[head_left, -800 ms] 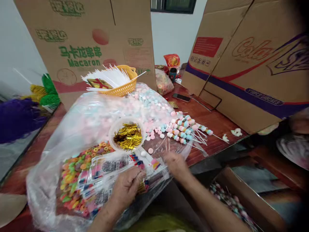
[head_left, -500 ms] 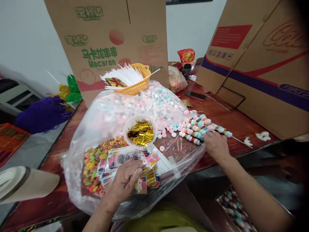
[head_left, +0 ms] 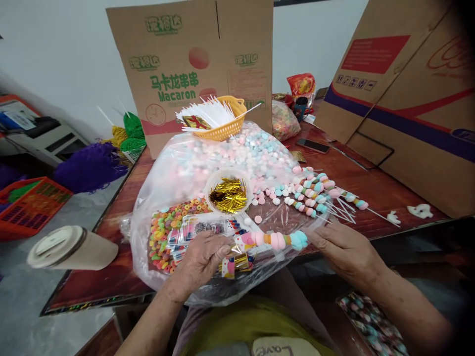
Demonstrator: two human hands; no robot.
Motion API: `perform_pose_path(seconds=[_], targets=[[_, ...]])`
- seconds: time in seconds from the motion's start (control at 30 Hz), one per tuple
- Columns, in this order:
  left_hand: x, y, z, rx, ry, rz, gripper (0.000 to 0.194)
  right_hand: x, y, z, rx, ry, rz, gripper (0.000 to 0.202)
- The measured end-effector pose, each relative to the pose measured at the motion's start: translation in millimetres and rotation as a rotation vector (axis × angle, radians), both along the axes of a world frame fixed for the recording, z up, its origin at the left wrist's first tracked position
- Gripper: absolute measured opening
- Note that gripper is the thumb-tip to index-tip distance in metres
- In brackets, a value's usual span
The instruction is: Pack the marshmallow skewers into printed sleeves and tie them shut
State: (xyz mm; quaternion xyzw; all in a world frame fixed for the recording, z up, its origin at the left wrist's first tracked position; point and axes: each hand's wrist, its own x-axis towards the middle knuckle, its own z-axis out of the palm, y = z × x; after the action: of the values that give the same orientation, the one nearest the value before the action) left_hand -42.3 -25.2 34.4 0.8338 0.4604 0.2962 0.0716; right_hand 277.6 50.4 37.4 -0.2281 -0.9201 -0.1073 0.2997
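Note:
My left hand (head_left: 206, 257) pinches a small clear printed bag (head_left: 245, 242). My right hand (head_left: 345, 249) grips the stick end of a candy skewer (head_left: 278, 241), threaded with pink and blue puffs and gummy rings. The skewer lies level between my hands, its left end at the mouth of the bag; how far inside it reaches I cannot tell. More candy skewers (head_left: 315, 190) are piled beyond my right hand. Beneath my left hand are a stack of printed bags (head_left: 196, 227) and gummy rings (head_left: 159, 242). Gold twist ties (head_left: 228, 195) fill a round tub.
A plastic sheet (head_left: 144, 267) holds loose pastel candies (head_left: 260, 153). Behind stands a yellow basket (head_left: 222, 131) of white sticks. Cardboard boxes (head_left: 166, 44) rise at the back and right. A lidded paper cup (head_left: 96, 249) is at the left table edge; a phone (head_left: 313, 145) lies at the back right.
My right hand has come from the skewer pile towards me with one skewer, bringing it to the bag in my left hand. The view has shifted left.

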Motion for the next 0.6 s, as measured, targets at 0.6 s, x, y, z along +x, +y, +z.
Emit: perform_pose_path(seconds=[0.6], targets=[[15.1,11.4,23.5,-1.067,-0.155,-0.223,0.055,-9.8,4.7,30.2,0.083,-0.132,0.180,0.032]])
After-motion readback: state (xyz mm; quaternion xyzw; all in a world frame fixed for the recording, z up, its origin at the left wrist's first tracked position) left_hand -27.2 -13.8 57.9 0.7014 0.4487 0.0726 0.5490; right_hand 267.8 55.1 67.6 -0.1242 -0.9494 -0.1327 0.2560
